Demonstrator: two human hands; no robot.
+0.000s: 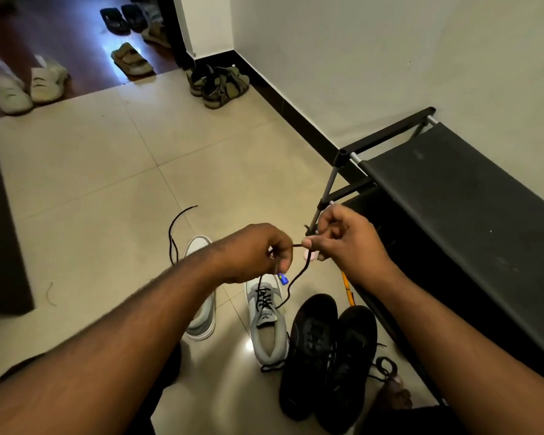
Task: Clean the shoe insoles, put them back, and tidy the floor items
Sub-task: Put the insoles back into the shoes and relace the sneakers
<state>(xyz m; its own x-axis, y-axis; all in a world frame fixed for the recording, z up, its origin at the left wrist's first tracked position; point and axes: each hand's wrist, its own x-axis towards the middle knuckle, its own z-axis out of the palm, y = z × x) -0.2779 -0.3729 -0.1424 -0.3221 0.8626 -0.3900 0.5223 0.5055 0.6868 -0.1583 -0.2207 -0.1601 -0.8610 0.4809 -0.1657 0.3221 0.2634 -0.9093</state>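
Tying off a black lace (291, 285), the person holds both hands above the grey shoe (269, 324), which stands on the floor (107, 171) at about 6 o'clock in the view. The left hand (255, 252) has its fingers curled round one strand, and the right hand (343, 238) pinches the other between thumb and forefinger; a short stretch of lace runs taut between them, probably so a knot or loop can be drawn tight. From the right hand the lace falls in a slack curve to the eyelets. The tongue carries a label, too blurred to read surely. Whether an insole lies inside cannot be told.

The matching shoe (201, 312) sits at 9 o'clock of the first, partly behind the left forearm, with a loose lace (173, 233) trailing past its toe. A black pair (327, 356) stands at 3 o'clock, just beside the rack (453, 196) along the wall, likely waiting to be shelved. More sandals (220, 84) and pale shoes (29, 86) lie near 12 and 10 o'clock.
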